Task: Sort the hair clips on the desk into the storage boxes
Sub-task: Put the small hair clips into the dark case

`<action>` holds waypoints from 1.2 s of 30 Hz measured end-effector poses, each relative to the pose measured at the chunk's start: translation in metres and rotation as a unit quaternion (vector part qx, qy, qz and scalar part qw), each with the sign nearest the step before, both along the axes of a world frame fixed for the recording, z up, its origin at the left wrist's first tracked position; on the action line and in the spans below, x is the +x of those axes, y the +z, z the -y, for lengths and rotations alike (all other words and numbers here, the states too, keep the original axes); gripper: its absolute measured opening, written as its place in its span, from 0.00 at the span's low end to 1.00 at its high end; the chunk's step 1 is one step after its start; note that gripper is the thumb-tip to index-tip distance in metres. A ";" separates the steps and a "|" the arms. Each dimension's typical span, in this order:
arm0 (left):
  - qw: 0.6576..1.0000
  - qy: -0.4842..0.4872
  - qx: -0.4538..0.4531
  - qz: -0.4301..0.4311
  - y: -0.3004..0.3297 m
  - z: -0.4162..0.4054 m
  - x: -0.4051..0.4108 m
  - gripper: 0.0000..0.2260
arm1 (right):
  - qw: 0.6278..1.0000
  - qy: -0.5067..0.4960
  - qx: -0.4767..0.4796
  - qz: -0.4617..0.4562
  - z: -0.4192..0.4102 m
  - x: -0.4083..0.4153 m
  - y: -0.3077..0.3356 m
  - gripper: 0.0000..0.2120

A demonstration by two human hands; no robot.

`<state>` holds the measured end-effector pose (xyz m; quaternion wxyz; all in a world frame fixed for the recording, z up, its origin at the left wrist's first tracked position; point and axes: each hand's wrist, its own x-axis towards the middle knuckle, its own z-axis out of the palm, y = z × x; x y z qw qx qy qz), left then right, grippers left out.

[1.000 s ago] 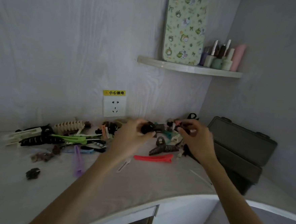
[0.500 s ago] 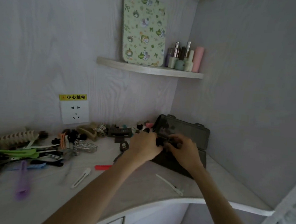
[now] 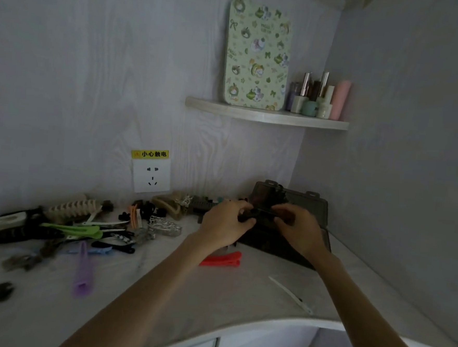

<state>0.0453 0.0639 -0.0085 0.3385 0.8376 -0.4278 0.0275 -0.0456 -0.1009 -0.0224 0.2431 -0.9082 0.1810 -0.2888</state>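
Sorting looks barely begun, in our judgement: most of the hair clips (image 3: 88,226) lie scattered over the left and far part of the counter (image 3: 214,294). We note a purple clip (image 3: 82,268) near the front, a green clip (image 3: 72,228) in the pile, a red clip (image 3: 220,259) just near of our left wrist, and a white clip (image 3: 290,294) alone at the near right. The storage box (image 3: 289,218) sits open at the far right corner, lid raised against the wall; its contents are too dark to read.

Our left hand (image 3: 225,223) and right hand (image 3: 295,229) are close together over the box's front edge. Both curl their fingers round a small dark clip (image 3: 257,216) held between them, just above the box. Whether it is one clip or two we cannot tell.
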 end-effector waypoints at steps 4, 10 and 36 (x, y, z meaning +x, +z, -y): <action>0.996 0.040 -0.067 0.032 -0.002 -0.061 -0.006 0.14 | 0.996 0.029 -0.008 0.079 -0.041 0.010 0.005 0.10; 0.980 0.184 -0.049 0.057 -0.014 -0.193 0.014 0.05 | 0.984 0.172 -0.019 0.049 -0.160 0.050 -0.001 0.10; 0.956 0.286 0.051 -0.038 -0.043 -0.352 0.061 0.09 | 0.899 0.372 -0.102 -0.205 -0.331 0.153 -0.022 0.22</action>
